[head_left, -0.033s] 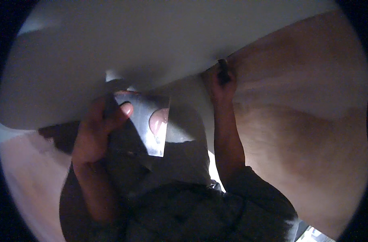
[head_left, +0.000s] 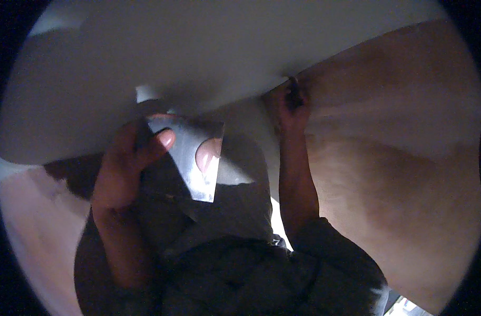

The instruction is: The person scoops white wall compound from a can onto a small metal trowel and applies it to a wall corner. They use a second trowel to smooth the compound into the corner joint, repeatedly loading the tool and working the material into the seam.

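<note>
The picture is dim. My left hand [head_left: 127,168] pinches a shiny grey sheet [head_left: 185,152] with the thumb on its face; a fingertip shows through or past it near its right edge. Behind it is a small white piece [head_left: 144,94]. My right hand [head_left: 288,113] is raised at the lower edge of a large white panel [head_left: 209,47], fingers closed around a small dark object [head_left: 294,90]. The two hands are apart, with the panel spanning above both.
A brown, soft-looking surface [head_left: 403,158] fills the right side. Grey cloth [head_left: 240,210] hangs between my forearms, above dark clothing [head_left: 240,279]. A pale surface [head_left: 30,221] lies at the lower left.
</note>
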`<action>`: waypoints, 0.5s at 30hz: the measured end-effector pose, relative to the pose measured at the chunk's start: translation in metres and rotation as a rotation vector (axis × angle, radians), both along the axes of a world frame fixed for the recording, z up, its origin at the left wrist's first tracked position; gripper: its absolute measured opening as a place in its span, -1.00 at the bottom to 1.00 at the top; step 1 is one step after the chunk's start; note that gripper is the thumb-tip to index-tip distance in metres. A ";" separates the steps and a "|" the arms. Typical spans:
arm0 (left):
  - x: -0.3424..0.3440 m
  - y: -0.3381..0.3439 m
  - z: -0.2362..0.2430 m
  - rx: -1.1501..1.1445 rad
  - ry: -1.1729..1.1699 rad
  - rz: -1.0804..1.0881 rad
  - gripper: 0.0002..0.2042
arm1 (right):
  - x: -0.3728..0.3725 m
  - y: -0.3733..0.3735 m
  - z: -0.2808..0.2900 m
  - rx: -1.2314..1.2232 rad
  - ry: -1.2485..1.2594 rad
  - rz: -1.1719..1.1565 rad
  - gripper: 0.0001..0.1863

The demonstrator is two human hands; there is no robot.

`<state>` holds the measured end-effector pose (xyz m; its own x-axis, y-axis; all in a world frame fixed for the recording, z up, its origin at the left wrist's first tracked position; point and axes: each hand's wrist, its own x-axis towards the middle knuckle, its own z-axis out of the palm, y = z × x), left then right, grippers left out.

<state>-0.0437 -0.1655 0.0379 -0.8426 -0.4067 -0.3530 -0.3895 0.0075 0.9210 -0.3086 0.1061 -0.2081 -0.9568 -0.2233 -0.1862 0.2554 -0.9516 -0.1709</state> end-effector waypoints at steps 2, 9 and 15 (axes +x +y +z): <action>-0.003 0.004 -0.008 0.068 0.090 -0.016 -0.57 | -0.004 0.008 0.008 -0.014 -0.002 -0.017 -0.64; 0.012 0.003 -0.057 0.245 0.156 -0.038 -0.72 | -0.021 0.003 0.001 0.001 -0.099 0.092 -0.66; 0.020 0.006 -0.075 0.260 0.150 -0.036 -0.77 | -0.019 0.008 0.002 -0.165 -0.046 0.180 -0.63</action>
